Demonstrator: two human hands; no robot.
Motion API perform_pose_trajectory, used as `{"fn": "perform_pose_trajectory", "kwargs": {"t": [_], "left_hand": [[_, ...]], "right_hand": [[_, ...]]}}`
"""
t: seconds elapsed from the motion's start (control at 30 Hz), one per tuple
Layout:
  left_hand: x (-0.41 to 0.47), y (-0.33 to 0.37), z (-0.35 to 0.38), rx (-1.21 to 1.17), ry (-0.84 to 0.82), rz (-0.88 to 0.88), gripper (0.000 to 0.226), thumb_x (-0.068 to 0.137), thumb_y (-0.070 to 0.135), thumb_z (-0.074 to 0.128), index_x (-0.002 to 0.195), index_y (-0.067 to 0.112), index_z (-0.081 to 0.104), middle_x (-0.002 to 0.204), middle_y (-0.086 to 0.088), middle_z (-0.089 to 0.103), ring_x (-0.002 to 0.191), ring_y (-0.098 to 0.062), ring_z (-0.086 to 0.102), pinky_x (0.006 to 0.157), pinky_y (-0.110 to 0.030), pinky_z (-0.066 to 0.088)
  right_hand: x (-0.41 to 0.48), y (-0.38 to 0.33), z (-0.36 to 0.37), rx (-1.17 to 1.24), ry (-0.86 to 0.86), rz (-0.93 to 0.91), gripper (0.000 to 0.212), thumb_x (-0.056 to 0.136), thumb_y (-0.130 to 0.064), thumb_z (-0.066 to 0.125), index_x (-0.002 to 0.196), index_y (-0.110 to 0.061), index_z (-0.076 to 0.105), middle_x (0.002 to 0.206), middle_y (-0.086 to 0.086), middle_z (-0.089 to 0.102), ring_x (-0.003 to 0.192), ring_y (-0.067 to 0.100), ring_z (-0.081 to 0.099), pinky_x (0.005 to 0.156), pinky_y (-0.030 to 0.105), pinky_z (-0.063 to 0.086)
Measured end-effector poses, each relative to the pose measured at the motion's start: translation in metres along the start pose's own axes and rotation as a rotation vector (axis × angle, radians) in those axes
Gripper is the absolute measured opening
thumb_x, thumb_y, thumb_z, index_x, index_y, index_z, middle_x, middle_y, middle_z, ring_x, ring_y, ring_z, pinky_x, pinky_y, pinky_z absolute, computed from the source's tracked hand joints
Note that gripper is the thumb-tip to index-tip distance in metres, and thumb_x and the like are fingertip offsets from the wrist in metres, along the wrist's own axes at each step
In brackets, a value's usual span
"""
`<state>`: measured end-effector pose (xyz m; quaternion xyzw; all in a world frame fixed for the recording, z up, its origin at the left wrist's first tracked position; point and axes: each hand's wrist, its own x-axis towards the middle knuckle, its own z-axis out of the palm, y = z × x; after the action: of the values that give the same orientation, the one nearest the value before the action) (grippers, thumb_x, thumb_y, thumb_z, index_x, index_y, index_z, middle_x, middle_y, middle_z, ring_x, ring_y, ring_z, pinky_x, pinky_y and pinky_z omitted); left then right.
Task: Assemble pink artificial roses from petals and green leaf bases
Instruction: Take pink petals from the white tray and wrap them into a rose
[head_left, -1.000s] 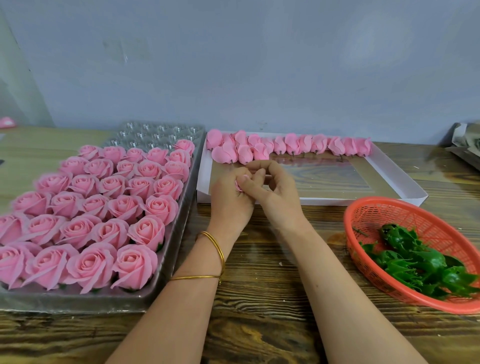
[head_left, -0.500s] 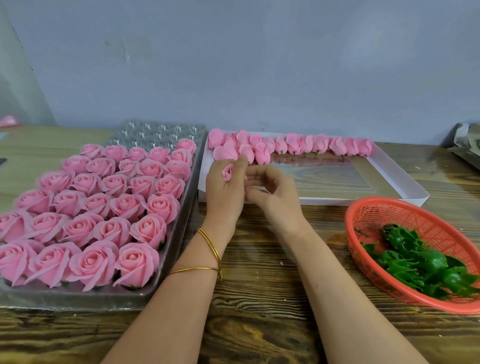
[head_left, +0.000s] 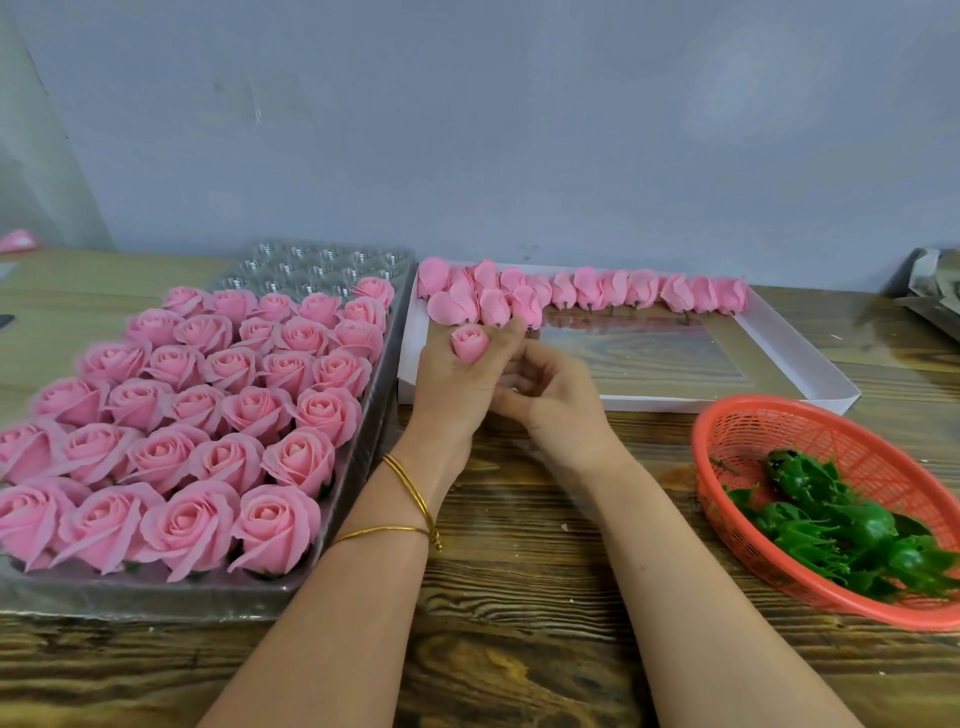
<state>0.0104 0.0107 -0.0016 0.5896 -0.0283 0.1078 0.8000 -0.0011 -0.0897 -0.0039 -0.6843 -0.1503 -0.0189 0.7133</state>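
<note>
The left hand is gripping a small pink rose bud between the thumb and the fingers, and the bud is pointing up above the knuckles. The right hand is sitting just beside the left one and touching it; its fingers are curled loosely inward, and I cannot tell if they are holding anything. Two thin gold bangles are hanging on the left wrist.

Both hands are hovering over the near left corner of a shallow white box, which is lying toward the far edge of the wooden surface. Along the far wall of this box a row of pink buds is lying side by side, with some more buds piled at its left end, just behind the held bud.

At the left edge of the surface a clear plastic tray is carrying many finished pink roses in rows, standing close together; only the cups in its far rows are showing no rose. At the right edge an orange plastic basket is holding a heap of green leaf bases. The basket is standing just in front of the near right corner of the box.
</note>
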Motion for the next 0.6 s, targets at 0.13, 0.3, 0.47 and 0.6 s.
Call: {"fn": "perform_pose_trajectory", "kwargs": {"t": [0.13, 0.3, 0.47, 0.6], "left_hand": [[0.000, 0.001, -0.002, 0.010, -0.051, -0.006, 0.045, 0.085, 0.021, 0.073, 0.118, -0.006, 0.059, 0.098, -0.015, 0.070, 0.091, -0.026, 0.069, 0.072, -0.032, 0.056], [0.000, 0.002, -0.003, 0.040, -0.078, 0.000, 0.047, 0.083, 0.028, 0.071, 0.116, -0.004, 0.061, 0.092, -0.006, 0.071, 0.094, -0.021, 0.069, 0.078, -0.033, 0.056], [0.001, -0.001, 0.002, -0.003, 0.013, -0.043, 0.037, 0.089, 0.022, 0.067, 0.112, -0.006, 0.060, 0.084, -0.017, 0.066, 0.075, -0.023, 0.066, 0.060, -0.028, 0.055], [0.001, -0.001, 0.004, -0.025, 0.025, -0.049, 0.042, 0.090, 0.024, 0.068, 0.116, -0.007, 0.058, 0.076, -0.006, 0.066, 0.065, -0.014, 0.064, 0.052, -0.023, 0.050]], "right_hand": [[-0.002, 0.000, -0.005, 0.094, -0.072, 0.057, 0.034, 0.087, 0.014, 0.059, 0.121, 0.008, 0.061, 0.116, 0.032, 0.064, 0.113, 0.041, 0.061, 0.105, 0.050, 0.046], [-0.003, -0.002, -0.007, 0.164, -0.125, 0.103, 0.034, 0.088, 0.012, 0.058, 0.121, 0.005, 0.062, 0.108, 0.017, 0.068, 0.108, 0.030, 0.063, 0.105, 0.045, 0.046], [-0.002, -0.004, 0.000, 0.051, -0.063, 0.072, 0.041, 0.072, 0.020, 0.068, 0.106, -0.003, 0.065, 0.090, 0.010, 0.066, 0.088, 0.024, 0.061, 0.091, 0.044, 0.050], [0.000, -0.001, 0.004, 0.001, 0.010, 0.048, 0.039, 0.073, 0.021, 0.068, 0.109, 0.007, 0.059, 0.090, 0.014, 0.062, 0.084, 0.024, 0.058, 0.081, 0.038, 0.048]]}}
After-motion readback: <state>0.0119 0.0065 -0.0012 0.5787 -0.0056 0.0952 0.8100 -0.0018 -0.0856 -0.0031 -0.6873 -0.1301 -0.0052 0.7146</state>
